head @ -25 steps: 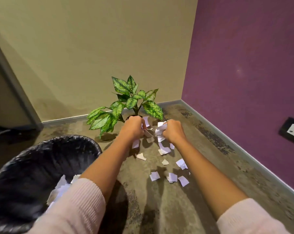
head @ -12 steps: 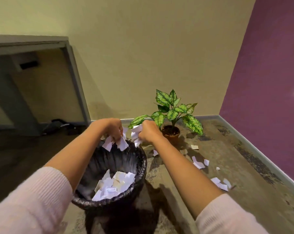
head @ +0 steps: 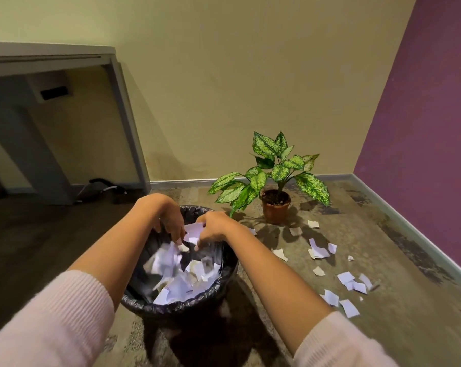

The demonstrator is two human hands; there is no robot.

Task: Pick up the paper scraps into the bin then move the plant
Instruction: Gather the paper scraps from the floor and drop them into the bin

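Observation:
A bin (head: 177,305) lined with a black bag stands on the floor in front of me, with several white paper scraps (head: 182,285) inside. Both hands hover over its far rim. My left hand (head: 168,220) points its fingers down and apart, and blurred scraps are falling beneath it. A white scrap (head: 194,229) is still pinched in my right hand (head: 214,227). Several more scraps (head: 320,251) lie on the floor to the bin's right. The plant (head: 277,169), with speckled green leaves, stands in a brown pot (head: 275,210) near the corner.
A grey desk (head: 52,59) stands at the left against the yellow wall, with cables (head: 102,187) on the floor under it. A purple wall (head: 422,128) with a grey baseboard runs along the right side.
Both hands gathered scraps beside the plant, carried them left over the bin, and have now dropped lower into it. Scraps are falling out of my left hand.

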